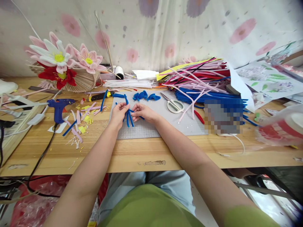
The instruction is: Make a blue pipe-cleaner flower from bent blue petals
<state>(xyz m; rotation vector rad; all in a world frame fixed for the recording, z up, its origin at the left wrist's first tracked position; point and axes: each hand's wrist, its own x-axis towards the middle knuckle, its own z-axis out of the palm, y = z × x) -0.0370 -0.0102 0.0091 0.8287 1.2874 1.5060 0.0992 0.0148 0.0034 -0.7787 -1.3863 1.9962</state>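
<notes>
My left hand [119, 112] and my right hand [142, 112] meet over a grey cutting mat [165, 124] on the wooden table. Both pinch a bunch of blue pipe cleaners [129, 118], whose ends splay down between the hands. Farther back on the mat lie folded blue pipe-cleaner pieces [145, 96] and another blue strand [118, 95].
Scissors [174, 104] lie right of my hands, beside a heap of pink, red and blue pipe cleaners [203, 83]. A blue glue gun [59, 107] with its cord stands at the left among cut scraps [81, 121]. Pipe-cleaner flowers [62, 63] sit at the back left. A plastic bag [281, 126] lies at the right.
</notes>
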